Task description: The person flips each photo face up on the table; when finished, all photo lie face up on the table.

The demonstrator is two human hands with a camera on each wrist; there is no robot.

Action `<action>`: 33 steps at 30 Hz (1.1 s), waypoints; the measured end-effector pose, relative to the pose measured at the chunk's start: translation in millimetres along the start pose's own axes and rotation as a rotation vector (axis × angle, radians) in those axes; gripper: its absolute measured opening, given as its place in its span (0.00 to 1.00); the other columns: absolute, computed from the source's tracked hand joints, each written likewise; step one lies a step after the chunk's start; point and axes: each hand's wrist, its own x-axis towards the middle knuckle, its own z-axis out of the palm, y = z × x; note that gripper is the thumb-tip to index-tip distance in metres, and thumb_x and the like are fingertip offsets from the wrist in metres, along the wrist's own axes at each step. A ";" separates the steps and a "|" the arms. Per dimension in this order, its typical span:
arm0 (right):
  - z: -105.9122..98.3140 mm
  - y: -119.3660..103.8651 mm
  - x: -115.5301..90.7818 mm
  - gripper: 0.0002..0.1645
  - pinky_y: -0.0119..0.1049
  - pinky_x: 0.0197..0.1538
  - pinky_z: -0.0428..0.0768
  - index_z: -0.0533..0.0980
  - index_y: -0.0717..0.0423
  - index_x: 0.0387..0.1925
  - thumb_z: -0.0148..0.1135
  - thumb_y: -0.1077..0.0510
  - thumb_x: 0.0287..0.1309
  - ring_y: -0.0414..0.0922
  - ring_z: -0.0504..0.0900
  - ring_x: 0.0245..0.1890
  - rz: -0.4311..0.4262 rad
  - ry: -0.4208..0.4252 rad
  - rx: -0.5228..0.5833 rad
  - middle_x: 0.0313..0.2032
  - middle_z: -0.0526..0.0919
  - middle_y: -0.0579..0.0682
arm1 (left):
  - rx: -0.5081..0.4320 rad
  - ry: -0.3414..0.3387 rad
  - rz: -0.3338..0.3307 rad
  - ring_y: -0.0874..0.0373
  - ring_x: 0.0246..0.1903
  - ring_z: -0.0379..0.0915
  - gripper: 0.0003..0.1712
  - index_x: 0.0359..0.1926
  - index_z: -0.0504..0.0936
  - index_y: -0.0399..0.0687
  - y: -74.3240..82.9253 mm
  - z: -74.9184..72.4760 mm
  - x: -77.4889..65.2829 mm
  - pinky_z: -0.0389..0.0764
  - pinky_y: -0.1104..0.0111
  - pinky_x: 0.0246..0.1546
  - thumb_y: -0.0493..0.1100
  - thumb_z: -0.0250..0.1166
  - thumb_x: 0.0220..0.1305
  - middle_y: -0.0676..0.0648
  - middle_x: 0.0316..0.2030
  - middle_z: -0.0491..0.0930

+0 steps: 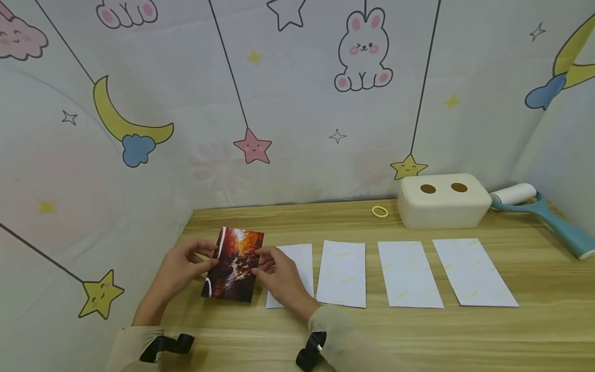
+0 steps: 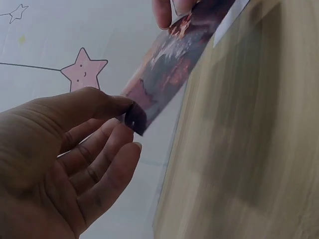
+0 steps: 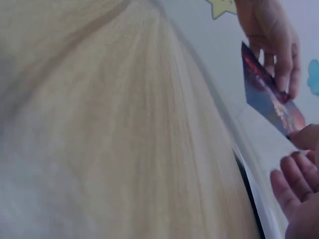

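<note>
A glossy photo print [image 1: 238, 263] with a stream among orange and dark red autumn colours is held up over the left part of the table. My left hand [image 1: 183, 271] pinches its left edge between thumb and fingers; in the left wrist view the thumb of the left hand [image 2: 75, 144] presses on a corner of the print [image 2: 169, 59]. On the opposite edge, my right hand [image 1: 283, 276] pinches the print too. The right wrist view has the right hand [image 3: 301, 184] at the near end of the tilted print [image 3: 271, 97].
Several white paper rectangles, among them one at the far right [image 1: 475, 272], lie in a row on the wooden table [image 1: 372, 336]. Behind them are a yellow ring [image 1: 379, 212], a cream box with two holes [image 1: 443, 209] and a blue-handled lint roller [image 1: 553, 217]. A patterned cloth [image 1: 302, 93] hangs behind.
</note>
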 end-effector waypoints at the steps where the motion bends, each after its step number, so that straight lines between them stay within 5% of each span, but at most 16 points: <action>1: 1.0 0.5 -0.2 0.21 0.35 0.49 0.84 0.79 0.61 0.59 0.71 0.67 0.67 0.43 0.83 0.42 -0.003 0.001 -0.005 0.44 0.81 0.49 | 0.007 -0.012 -0.006 0.57 0.29 0.84 0.17 0.54 0.83 0.32 -1.3 0.0 0.1 0.87 0.60 0.24 0.28 0.73 0.64 0.36 0.43 0.84; 10: 6.1 3.7 -0.4 0.22 0.32 0.45 0.83 0.79 0.63 0.56 0.74 0.70 0.61 0.42 0.84 0.39 -0.040 -0.023 -0.107 0.41 0.81 0.51 | 0.046 -0.113 -0.029 0.54 0.30 0.86 0.16 0.52 0.84 0.31 -12.8 -0.6 0.5 0.86 0.61 0.26 0.31 0.74 0.65 0.37 0.42 0.86; 22: 9.5 1.7 -1.4 0.30 0.32 0.46 0.78 0.79 0.64 0.60 0.80 0.60 0.58 0.41 0.77 0.40 -0.059 -0.128 -0.394 0.40 0.79 0.49 | 0.118 -0.105 -0.062 0.54 0.32 0.86 0.15 0.50 0.87 0.33 -24.9 1.6 -0.4 0.84 0.66 0.29 0.32 0.77 0.62 0.37 0.42 0.88; 33: 15.7 3.4 -0.8 0.31 0.36 0.51 0.78 0.81 0.63 0.58 0.82 0.57 0.54 0.46 0.78 0.44 -0.062 -0.105 -0.539 0.43 0.80 0.51 | 0.050 -0.162 -0.082 0.51 0.32 0.85 0.18 0.52 0.84 0.27 -29.1 3.7 1.4 0.85 0.63 0.27 0.28 0.76 0.61 0.34 0.43 0.85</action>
